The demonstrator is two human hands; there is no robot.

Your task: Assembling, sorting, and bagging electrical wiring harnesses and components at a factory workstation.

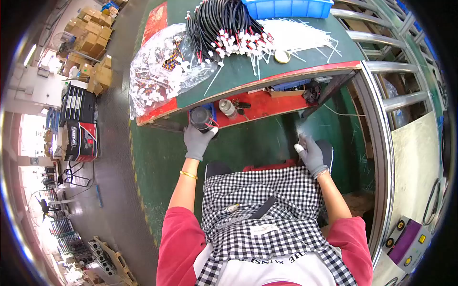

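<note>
My left hand (199, 142), in a grey glove with pale fingertips, is closed around a black cylinder (200, 117) with a round top. A thin red strand shows at its side; its exact kind is unclear. It is held just in front of the table's near edge, by the lower shelf. My right hand (311, 153), gloved alike, hangs above my right knee with fingers curled and thumb pressed in. Whatever is between those fingers, if anything, is too small to make out.
Bundled black cables (224, 28) with white connectors, a clear plastic bag (162, 71) of connectors, white cable ties (300, 35), and a blue bin (288, 8) lie on the green tabletop (200, 93). A bottle (228, 108) stands on the red shelf (267, 109). A metal roller conveyor (400, 66) runs at right.
</note>
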